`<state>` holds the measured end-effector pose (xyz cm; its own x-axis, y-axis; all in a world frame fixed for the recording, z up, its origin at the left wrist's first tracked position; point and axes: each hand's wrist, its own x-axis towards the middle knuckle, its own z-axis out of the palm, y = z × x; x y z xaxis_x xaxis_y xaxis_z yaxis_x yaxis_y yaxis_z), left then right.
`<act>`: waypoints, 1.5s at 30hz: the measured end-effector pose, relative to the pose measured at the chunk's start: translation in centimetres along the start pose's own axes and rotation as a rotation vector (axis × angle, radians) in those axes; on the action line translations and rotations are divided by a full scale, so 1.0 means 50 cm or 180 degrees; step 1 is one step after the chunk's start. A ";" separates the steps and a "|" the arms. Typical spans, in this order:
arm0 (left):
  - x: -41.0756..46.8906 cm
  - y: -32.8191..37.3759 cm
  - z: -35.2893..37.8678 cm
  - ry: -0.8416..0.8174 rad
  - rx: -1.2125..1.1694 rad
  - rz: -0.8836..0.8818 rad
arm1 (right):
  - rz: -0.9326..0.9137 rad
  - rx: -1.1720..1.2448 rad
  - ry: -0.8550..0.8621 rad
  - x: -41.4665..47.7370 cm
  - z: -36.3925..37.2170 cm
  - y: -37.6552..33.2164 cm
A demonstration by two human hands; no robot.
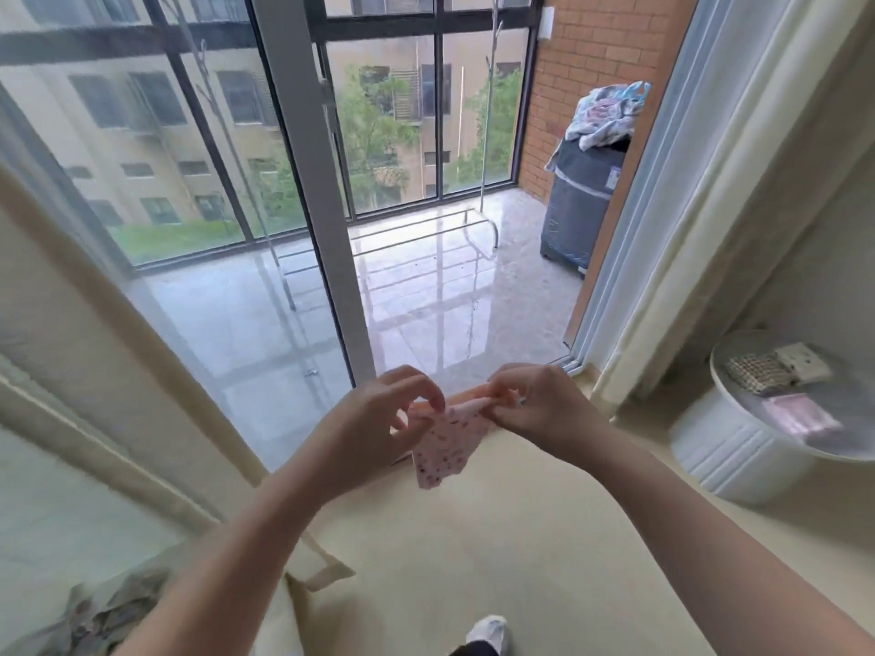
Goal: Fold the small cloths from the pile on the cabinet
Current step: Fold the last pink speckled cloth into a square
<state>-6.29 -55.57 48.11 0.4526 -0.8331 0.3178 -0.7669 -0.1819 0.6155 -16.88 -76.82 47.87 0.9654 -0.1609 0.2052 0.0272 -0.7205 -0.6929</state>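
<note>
Three folded cloths [757, 374] lie on the round counter [852, 393]; my left hand [379, 414] and right hand [535, 404] pinch a speckled pink cloth [445, 442] mid-air, its fold looks unfinished

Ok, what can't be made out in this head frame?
All head view:
Spotted cloth: top edge hidden by the fingers of the left hand and right hand.
Pile: cut off at bottom edge, blurred.
Folded cloths on the round table: too small to count.

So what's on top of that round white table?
Three folded cloths lie on the round white table: a brown checked cloth, a cream dotted cloth, a pale pink cloth. Whatever is beneath them is covered.
</note>
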 end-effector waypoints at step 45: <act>1.368 0.422 1.412 0.0931 -0.1206 -0.3151 | 0.2936 0.1104 0.0588 -0.011 -1.068 1.478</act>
<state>-23.65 -153.29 31.92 0.9192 -0.2418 -0.3109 0.1619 -0.4875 0.8580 -29.26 -166.01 33.43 0.5927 -0.6809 -0.4302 -0.6092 -0.0295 -0.7925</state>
